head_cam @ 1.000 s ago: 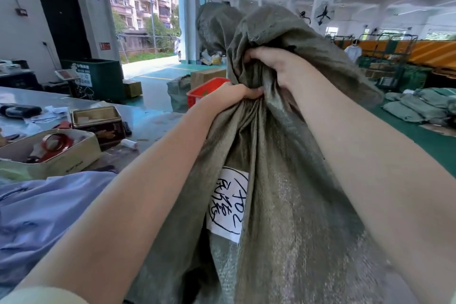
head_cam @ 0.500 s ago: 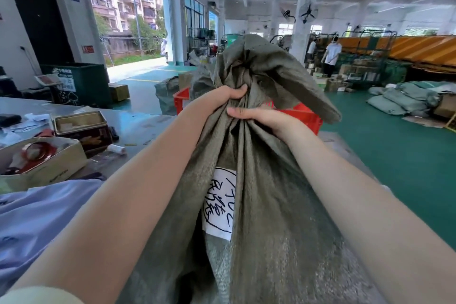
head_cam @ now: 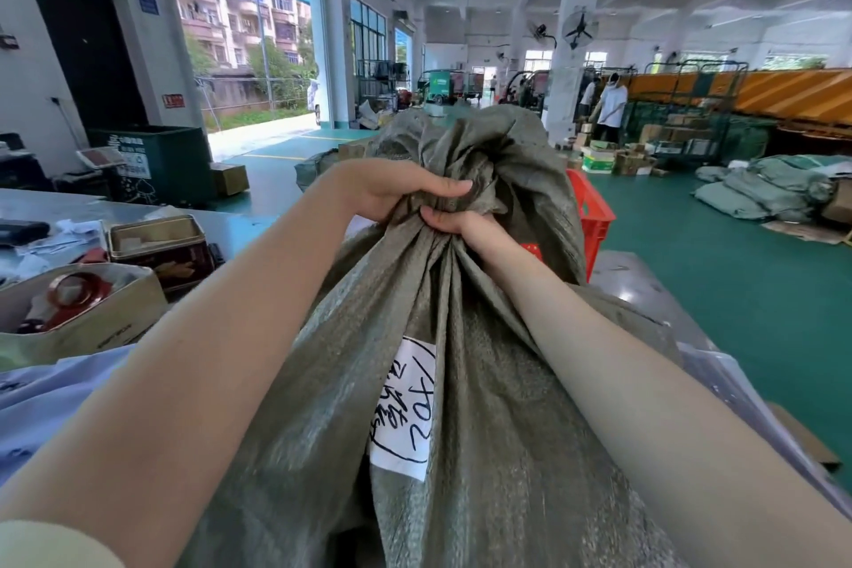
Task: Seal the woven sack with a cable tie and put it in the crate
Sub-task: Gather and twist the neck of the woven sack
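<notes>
A full grey-green woven sack (head_cam: 461,406) stands right in front of me, with a white hand-written label (head_cam: 405,406) on its front. Its mouth is gathered into a bunched neck. My left hand (head_cam: 392,187) grips the neck from the left, thumb across the top. Just below it, my right hand (head_cam: 454,224) squeezes the same neck from the right. The loose top of the sack flops over above both hands. A red plastic crate (head_cam: 592,217) shows behind the sack on the right. I see no cable tie.
A metal worktable (head_cam: 239,226) on the left holds open tins (head_cam: 156,240) and a cardboard box (head_cam: 83,314) with a red tape roll. Light-blue fabric (head_cam: 41,410) lies at lower left. More filled sacks (head_cam: 760,189) lie on the green floor at right; people work by trolleys behind.
My right hand has dropped from above the neck to just under my left hand. The bunched neck is tighter, the floppy top has settled lower, and the view has tilted down slightly.
</notes>
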